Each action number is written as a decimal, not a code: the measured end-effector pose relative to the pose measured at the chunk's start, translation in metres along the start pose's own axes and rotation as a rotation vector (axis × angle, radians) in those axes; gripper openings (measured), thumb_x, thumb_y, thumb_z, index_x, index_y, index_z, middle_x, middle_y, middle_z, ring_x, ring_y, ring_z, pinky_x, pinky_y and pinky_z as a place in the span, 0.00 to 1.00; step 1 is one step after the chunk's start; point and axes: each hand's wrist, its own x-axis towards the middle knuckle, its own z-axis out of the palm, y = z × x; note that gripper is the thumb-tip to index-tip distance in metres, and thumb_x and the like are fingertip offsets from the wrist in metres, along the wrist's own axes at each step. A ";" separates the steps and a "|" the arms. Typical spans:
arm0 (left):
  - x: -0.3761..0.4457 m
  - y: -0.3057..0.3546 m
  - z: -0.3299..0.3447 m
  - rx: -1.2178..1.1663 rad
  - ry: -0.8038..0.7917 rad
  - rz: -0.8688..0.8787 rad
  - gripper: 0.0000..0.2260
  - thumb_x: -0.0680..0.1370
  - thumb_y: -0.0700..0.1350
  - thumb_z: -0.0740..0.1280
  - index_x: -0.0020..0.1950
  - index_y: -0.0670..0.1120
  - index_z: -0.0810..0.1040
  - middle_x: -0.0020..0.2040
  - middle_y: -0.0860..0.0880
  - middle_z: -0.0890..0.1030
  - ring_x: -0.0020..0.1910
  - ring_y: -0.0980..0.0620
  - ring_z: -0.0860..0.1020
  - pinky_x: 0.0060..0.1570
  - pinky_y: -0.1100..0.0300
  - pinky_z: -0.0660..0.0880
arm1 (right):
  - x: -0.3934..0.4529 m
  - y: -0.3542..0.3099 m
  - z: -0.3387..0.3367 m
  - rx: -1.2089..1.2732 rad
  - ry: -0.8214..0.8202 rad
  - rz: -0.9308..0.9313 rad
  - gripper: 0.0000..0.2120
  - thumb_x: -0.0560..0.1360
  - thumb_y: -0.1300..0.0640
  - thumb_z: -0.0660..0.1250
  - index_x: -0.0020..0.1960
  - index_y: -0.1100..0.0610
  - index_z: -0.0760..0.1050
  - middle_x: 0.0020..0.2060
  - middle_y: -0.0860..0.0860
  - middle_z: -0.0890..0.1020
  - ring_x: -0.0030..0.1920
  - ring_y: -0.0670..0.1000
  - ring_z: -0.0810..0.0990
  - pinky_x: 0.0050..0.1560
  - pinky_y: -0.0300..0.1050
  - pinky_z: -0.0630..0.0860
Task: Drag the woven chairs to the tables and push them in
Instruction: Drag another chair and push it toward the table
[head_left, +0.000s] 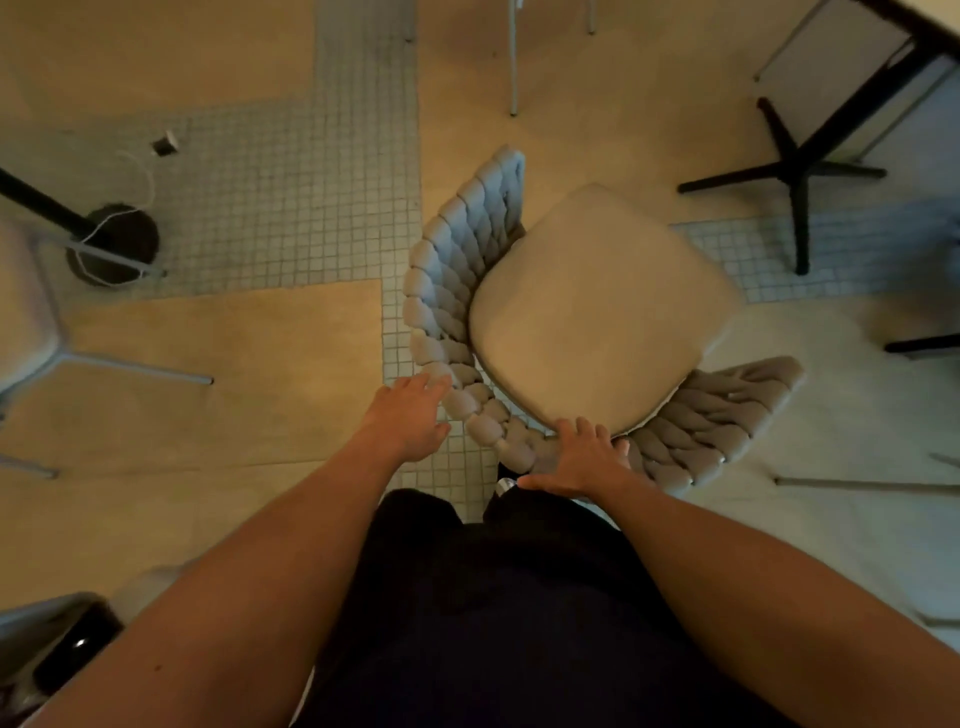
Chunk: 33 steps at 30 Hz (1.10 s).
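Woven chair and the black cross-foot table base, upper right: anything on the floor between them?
Head view: nothing lies between the woven chair and the black table base, only bare floor, tan slab meeting small grey tiles.

A: What is the person wearing?
B: Dark, near-black trousers (519, 613), loose in the leg. Both forearms are bare, with no sleeve in view.
A: Anything on the left hand (408, 415) or the right hand (584, 460)?
B: No gloves. I see no ring or watch either.
A: Shoes?
B: A dark shoe (505, 480) with a pale patch.
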 end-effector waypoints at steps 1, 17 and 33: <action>0.006 -0.001 -0.003 0.023 0.001 0.032 0.32 0.81 0.57 0.62 0.81 0.51 0.54 0.79 0.45 0.61 0.75 0.41 0.63 0.70 0.43 0.65 | -0.001 -0.001 0.000 0.010 -0.008 0.019 0.57 0.64 0.20 0.65 0.81 0.50 0.51 0.79 0.56 0.59 0.78 0.63 0.57 0.74 0.70 0.58; 0.081 -0.026 -0.047 0.479 -0.195 0.484 0.40 0.77 0.66 0.65 0.82 0.54 0.52 0.81 0.45 0.57 0.79 0.44 0.55 0.75 0.37 0.52 | -0.018 -0.054 0.023 0.353 0.013 0.320 0.54 0.64 0.26 0.72 0.79 0.51 0.56 0.78 0.54 0.64 0.78 0.62 0.57 0.75 0.72 0.54; 0.132 -0.005 -0.039 0.830 -0.400 0.632 0.15 0.78 0.49 0.67 0.65 0.54 0.73 0.59 0.46 0.77 0.60 0.42 0.75 0.48 0.48 0.73 | 0.027 -0.050 0.024 0.172 -0.034 0.290 0.20 0.81 0.47 0.63 0.71 0.50 0.70 0.64 0.51 0.80 0.66 0.55 0.77 0.75 0.62 0.58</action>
